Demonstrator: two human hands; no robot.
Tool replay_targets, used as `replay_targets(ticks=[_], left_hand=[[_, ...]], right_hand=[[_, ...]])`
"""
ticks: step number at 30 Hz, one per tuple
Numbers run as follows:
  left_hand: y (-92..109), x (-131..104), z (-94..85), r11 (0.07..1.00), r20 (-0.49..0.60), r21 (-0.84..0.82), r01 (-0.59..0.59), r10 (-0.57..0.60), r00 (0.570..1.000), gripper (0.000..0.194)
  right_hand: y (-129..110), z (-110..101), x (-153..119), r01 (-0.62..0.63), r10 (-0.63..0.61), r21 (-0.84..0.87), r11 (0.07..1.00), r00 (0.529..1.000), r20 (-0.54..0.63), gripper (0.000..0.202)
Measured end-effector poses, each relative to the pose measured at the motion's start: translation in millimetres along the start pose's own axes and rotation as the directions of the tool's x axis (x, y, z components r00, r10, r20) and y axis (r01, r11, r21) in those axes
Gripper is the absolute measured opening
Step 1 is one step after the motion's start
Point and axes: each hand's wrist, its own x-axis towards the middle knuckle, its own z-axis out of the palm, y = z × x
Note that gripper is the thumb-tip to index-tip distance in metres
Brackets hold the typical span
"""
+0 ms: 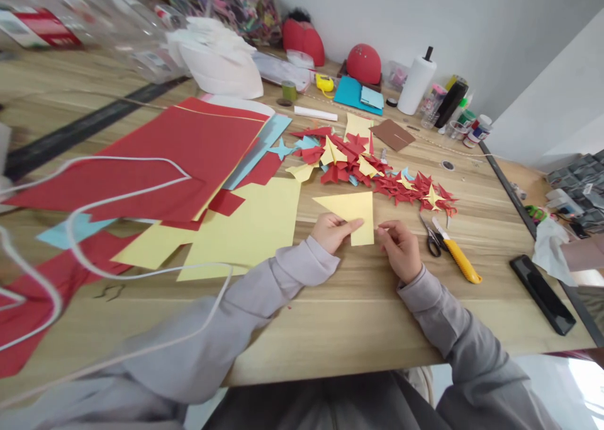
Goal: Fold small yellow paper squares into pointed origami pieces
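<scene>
My left hand (333, 232) pinches a folded piece of yellow paper (362, 207) between thumb and fingers, just above the table. The paper has a long point toward the left and a straight right edge. Close beside that edge is my right hand (401, 249), its fingers curled and thumb drawn in; whether anything is between them is too small to make out. Beyond the hands lies a heap of folded red, yellow and blue paper stars (349, 156). Scissors (431, 236) and a yellow utility knife (460, 257) rest to the right of my right hand.
Large red paper sheets (189, 147) and a yellow sheet (255, 222) cover the left side, crossed by a white cable (127, 159). A black phone (542, 293) lies near the right edge. Bottles (455, 103), a white roll (418, 84) and red pincushion-like domes (364, 64) stand at the back.
</scene>
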Motion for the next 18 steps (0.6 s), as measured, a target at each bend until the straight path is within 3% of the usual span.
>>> replay_targets(ticks=[3,7,10,14,18], left_hand=[[4,2,-0.9,0.994,-0.035,-0.099,0.05,-0.053,0.998,0.029],[6,3,-2.1,0.99,-0.018,-0.13,0.048,-0.051,0.999,0.026],[5,3,-1.8,0.99,-0.017,-0.126,0.059,-0.062,0.998,0.025],[5,5,-0.9,0.988,-0.01,-0.131,0.078,-0.08,0.997,0.023],[6,7,-0.5,0.984,-0.001,-0.171,0.058,-0.059,0.998,0.023]], right_hand=[[3,-13,5,0.052,-0.124,-0.406,0.913,0.98,-0.153,0.02],[10,-29,10,0.005,-0.232,-0.824,0.567,0.961,-0.153,0.027],[17,-38,7,-0.076,-0.238,-0.905,0.418,0.952,-0.19,0.034],[25,-57,-7,-0.093,-0.25,-0.934,0.345,0.95,-0.187,0.035],[32,-88,-26,-0.243,-0.217,-0.922,0.301,0.924,-0.315,0.028]])
